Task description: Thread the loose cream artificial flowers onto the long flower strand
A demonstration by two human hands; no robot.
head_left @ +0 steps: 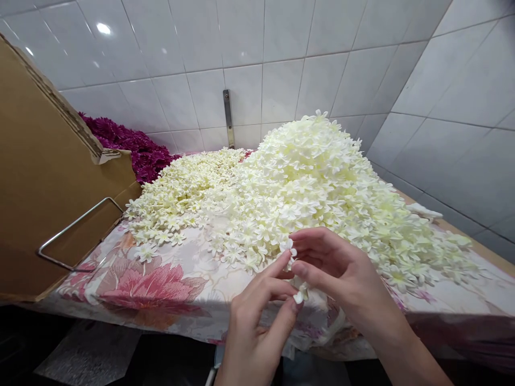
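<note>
Both hands meet near the front edge of the table, just before a big heap of white artificial flowers [317, 177]. My left hand [261, 305] is closed, with a small white flower [298, 296] pinched between thumb and fingers. Close against it, my right hand [338, 262] curls its thumb and fingers around another small white flower [288, 246], at the tip of my left index finger. Petals partly hide behind the fingers, so how the flowers join cannot be made out.
A lower spread of white flowers [189, 187] lies left of the heap, with purple flowers [132, 147] behind. On the left stands a cardboard box [48, 177] beside a bent metal wire frame [76, 228]. A floral tablecloth [161, 289] covers the table; a tiled wall [281, 86] rises behind.
</note>
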